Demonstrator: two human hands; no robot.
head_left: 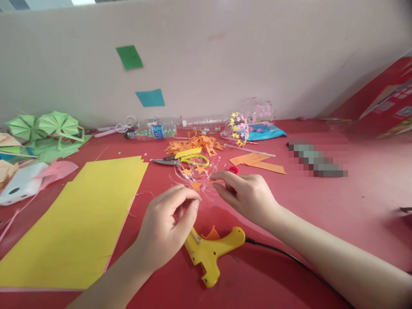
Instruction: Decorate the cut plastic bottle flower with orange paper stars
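Observation:
My left hand [170, 216] hovers over the nose end of a yellow glue gun [212, 253], whose tip it hides. Thumb and forefinger meet in a pinch; anything between them is too small to make out. My right hand [246, 193] is at the right side of a clear plastic piece with cut strips and orange stars [196, 185]. Its forefinger and thumb tips are a little apart, with nothing visible between them. Whether they touch the plastic, I cannot tell. Behind the plastic piece lie yellow-handled scissors [196, 160] and a yellow cutter [188, 152].
Yellow paper sheets [74, 223] lie left, near green folded paper [59, 125]. Orange paper stars [196, 145], a plastic bottle [157, 131] and star-covered clear plastic [238, 128] are by the wall. Orange strips [257, 162] lie right. A black cord [283, 252] runs under my right arm.

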